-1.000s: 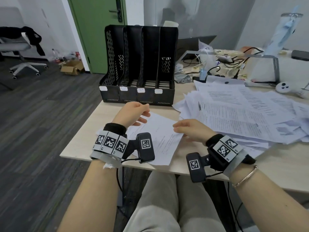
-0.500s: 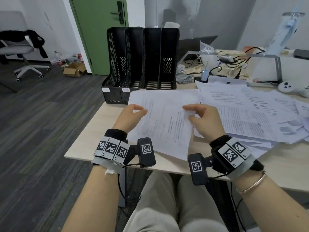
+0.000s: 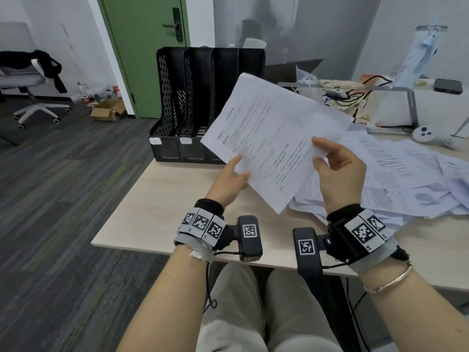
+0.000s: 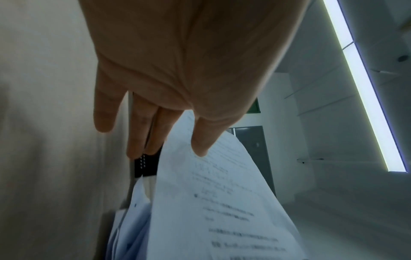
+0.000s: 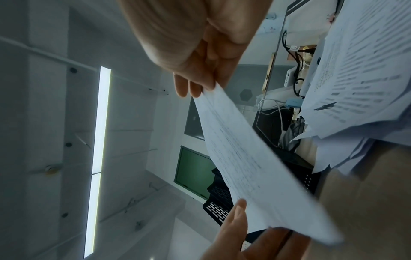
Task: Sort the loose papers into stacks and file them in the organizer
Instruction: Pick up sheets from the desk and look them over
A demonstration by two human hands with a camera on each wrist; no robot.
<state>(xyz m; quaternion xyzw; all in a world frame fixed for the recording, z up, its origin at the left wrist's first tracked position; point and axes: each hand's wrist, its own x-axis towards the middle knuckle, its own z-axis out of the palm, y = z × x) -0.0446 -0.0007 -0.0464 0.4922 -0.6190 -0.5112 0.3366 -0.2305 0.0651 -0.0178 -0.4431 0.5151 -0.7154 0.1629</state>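
Observation:
A printed paper (image 3: 269, 133) hangs tilted in the air above the desk, in front of the black four-slot organizer (image 3: 200, 97). My left hand (image 3: 239, 168) pinches its lower left edge, thumb on top and fingers beneath. My right hand (image 3: 319, 153) pinches its right edge. The left wrist view shows the left hand (image 4: 169, 137) with its thumb lying on the paper (image 4: 211, 193). In the right wrist view the right hand (image 5: 195, 88) clamps the paper (image 5: 244, 158) edge. I cannot tell whether it is one sheet or a few. A loose paper pile (image 3: 406, 174) covers the desk's right side.
The wooden desk (image 3: 162, 207) has its left edge just beyond the organizer. Cables and a power strip (image 3: 337, 92), a laptop and a white controller (image 3: 426, 134) sit behind the pile. An office chair (image 3: 33, 80) and a cardboard box (image 3: 107, 110) stand on the floor at left.
The paper lay flat on the desk a second ago; both hands have lifted it up and tilted it toward the organizer.

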